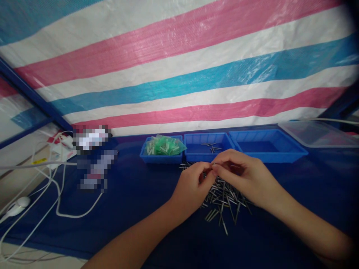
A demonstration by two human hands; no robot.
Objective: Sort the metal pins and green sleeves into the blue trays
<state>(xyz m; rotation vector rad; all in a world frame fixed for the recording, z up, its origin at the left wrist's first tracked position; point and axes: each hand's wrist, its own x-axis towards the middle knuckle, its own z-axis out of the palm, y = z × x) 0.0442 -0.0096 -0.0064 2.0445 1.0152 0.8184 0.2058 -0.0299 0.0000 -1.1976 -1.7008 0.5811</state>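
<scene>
My left hand (192,185) and my right hand (246,173) meet fingertip to fingertip above a heap of thin metal pins (224,196) on the dark blue table. Both hands are closed in a pinch. Whatever sits between the fingertips is too small and too covered to name. Part of the heap is hidden beneath the hands. Just behind them, a blue tray (193,155) holds several loose pins. To its left stands another blue tray (150,160) with a green plastic bag (165,145) of small pieces in it.
A wider blue tray (272,154) stands at the back right, beside a clear plastic lid (316,134). White cables (60,198) tangle over the table's left side, near blurred-out objects (98,170). A striped sheet (179,89) hangs behind the table.
</scene>
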